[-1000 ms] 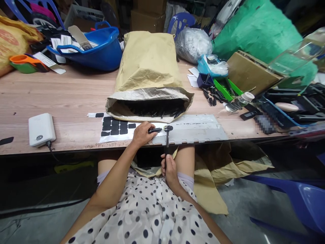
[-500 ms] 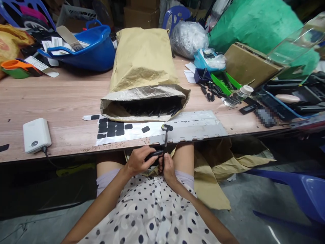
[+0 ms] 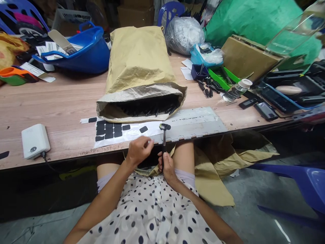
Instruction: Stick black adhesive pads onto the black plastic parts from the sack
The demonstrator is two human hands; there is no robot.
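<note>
My right hand [image 3: 168, 165] is wrapped round the dark handle of a small hammer [image 3: 164, 135]. The hammer stands upright at the table edge, its black two-faced head at the top. To its left, my left hand [image 3: 139, 149] is raised over my lap with curled fingers; whether anything sits inside them is hidden. Just beyond the hands lies a white sheet of black rounded stickers [image 3: 109, 130], some loose on it. Behind the sheet, a tan woven sack [image 3: 142, 61] lies with its mouth towards me, full of black pieces. A second tan sack hangs open between my knees, partly hidden.
On the left are a white power bank [image 3: 35, 140] with a cable and a blue basin [image 3: 76, 56]. A flat grey board [image 3: 195, 123] lies along the table edge. To the right stand a bottle [image 3: 237, 89], a green tray [image 3: 223, 77] and a blue chair [image 3: 302, 179].
A black elongated piece held between both hands is no longer visible. My left hand has moved up and away from the right one, which still grips the hammer. The view shifts slightly.
</note>
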